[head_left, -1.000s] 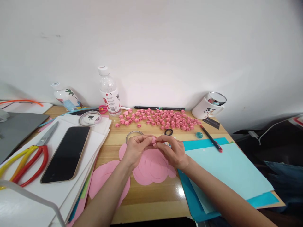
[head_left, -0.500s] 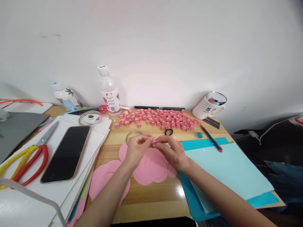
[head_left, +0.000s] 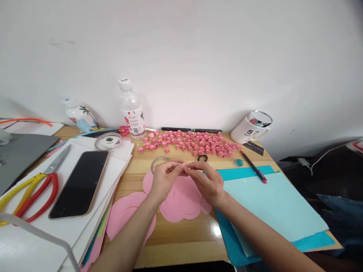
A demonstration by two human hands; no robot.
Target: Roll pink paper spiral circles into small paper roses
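Between my fingertips is a small rolled piece of pink paper (head_left: 185, 167), mostly covered by the fingers. My left hand (head_left: 166, 177) pinches it from the left with thumb and forefinger. From the right, my right hand (head_left: 208, 181) closes its thumb and fingers on the same piece. Both hands hover over a pile of pink paper circles (head_left: 181, 200); more circles (head_left: 130, 211) lie under my left forearm. Many small pink rolled paper roses (head_left: 198, 142) spread over the table beyond my hands. A roll of clear tape (head_left: 155, 163) and a black ring (head_left: 202, 157) lie just past my fingers.
On the left, scissors (head_left: 51, 177) and a phone (head_left: 81, 183) rest on white paper sheets (head_left: 113, 166). A clear bottle (head_left: 133, 113) stands by the wall. On the right are a white mug (head_left: 248, 130), a red-and-black pen (head_left: 253, 165) and light-blue paper (head_left: 272, 207).
Both hands stay in nearly the same place. The fingers have shifted slightly around the pink paper piece, and less of it shows now.
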